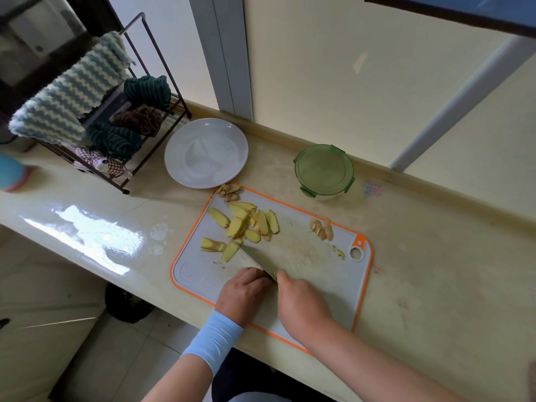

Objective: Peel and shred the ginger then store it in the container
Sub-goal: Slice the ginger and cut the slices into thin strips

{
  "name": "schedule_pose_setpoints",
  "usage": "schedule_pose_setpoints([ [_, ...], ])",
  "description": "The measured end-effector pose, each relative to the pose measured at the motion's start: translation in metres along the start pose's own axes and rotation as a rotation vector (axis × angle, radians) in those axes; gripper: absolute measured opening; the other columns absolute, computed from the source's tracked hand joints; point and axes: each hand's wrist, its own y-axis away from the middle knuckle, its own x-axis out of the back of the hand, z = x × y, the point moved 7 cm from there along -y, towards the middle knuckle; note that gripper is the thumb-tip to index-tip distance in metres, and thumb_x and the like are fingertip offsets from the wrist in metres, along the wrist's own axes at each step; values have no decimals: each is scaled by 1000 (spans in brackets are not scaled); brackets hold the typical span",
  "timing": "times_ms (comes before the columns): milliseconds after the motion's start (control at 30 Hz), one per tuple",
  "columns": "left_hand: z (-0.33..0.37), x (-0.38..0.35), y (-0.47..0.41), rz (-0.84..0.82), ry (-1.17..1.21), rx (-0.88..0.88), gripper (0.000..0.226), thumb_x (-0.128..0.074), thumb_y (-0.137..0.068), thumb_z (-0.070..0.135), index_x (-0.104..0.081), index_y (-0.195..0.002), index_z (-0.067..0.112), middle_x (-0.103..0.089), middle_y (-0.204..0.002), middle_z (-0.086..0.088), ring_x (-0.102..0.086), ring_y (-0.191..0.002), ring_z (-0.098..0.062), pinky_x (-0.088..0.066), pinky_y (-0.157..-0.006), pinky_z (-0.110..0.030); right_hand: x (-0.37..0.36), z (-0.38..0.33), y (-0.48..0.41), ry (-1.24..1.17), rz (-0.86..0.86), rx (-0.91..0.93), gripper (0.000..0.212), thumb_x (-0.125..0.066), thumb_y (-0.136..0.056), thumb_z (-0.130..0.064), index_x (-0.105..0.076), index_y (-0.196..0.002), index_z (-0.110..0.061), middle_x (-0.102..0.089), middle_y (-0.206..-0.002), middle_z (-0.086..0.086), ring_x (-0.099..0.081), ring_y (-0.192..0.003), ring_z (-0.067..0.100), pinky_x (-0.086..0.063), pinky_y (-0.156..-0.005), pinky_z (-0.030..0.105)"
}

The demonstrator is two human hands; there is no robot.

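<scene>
Head view has us at the shredding stage. Peeled ginger slices (240, 224) are heaped at the far left of the cutting board (313, 285), with two more lying loose just in front of the heap by the knife (255, 259) tip.

Our right hand (301, 303) is closed round the knife, its handle hidden inside the grip and the thumb set forward at the heel of the blade. Our left hand (243, 290) sits knuckles-up against the blade's left side, its fingers (255, 275) curled under. Whether they pin a slice beneath them we cannot tell.

To do this step well, we judge that we should:
- stack a few slices flat
- keep the left fingertips tucked back so the knuckles guide the blade
- cut thin parallel strips, walking the left hand back after each cut
- keep the blade tip low on the board

Counts:
- one knife
- one cutting board
- roughly a dozen slices, as overlaps in the heap blur the number
- two small piles of peel scraps (229, 192), one at the far left corner and one near the board's hanging hole
- one white plate (206, 152)
- one container (324, 169), its green lid latched on, standing on the desk (435, 271) beyond the board and holding no ginger that we can see
</scene>
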Motion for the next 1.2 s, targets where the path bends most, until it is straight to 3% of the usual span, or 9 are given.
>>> schedule_pose_setpoints([
  [267, -2, -2, 2, 6, 15, 17, 19, -59, -94, 18, -76, -89, 14, -68, -92, 1, -61, -85, -16, -53, -73, -23, -7, 17, 20, -17, 4, -44, 36, -36, -96, -10, -41, -131, -21, -64, -107, 11, -63, -99, 33, -37, -67, 36],
  [467, 0, 1, -1, 16, 14, 16, 38, -43, -105, 26, -75, -87, 15, -67, -91, 1, -61, -83, -15, -52, -72, -23, 2, -4, -1, -14, 14, 5, 23, -38, -96, -8, -45, -115, -19, -65, -103, 12, -64, -96, 35, -34, -64, 35],
  [600, -6, -3, 2, -24, 47, 49, 19, -58, -96, 19, -75, -89, 16, -67, -94, 2, -63, -84, -16, -53, -73, -26, 2, 10, 16, -36, 21, -12, 15, -39, -97, -12, -43, -107, -23, -65, -97, 12, -64, -93, 35, -32, -61, 35],
  [700, -8, -5, 3, -29, 49, 55, 12, -64, -92, 16, -76, -91, 15, -68, -95, 2, -64, -84, -17, -54, -73, -27, -4, 20, 24, -27, 25, -30, 24, -38, -97, -13, -43, -119, -24, -65, -100, 11, -65, -94, 33, -33, -63, 34],
  [900, 1, 1, -2, -23, 35, -6, 21, -57, -95, 17, -76, -89, 12, -67, -91, -2, -59, -84, -16, -50, -75, -23, -1, 0, 4, 15, -4, 15, 31, -37, -94, -6, -44, -123, -17, -64, -109, 13, -63, -102, 34, -39, -68, 36],
  [1200, 5, 0, -6, -71, 5, -24, 20, -56, -92, 14, -76, -90, 13, -67, -92, -3, -57, -84, -19, -51, -76, -25, 7, -4, 4, 6, 4, 12, 24, -40, -93, -6, -46, -114, -17, -65, -106, 12, -63, -101, 34, -34, -66, 34],
])
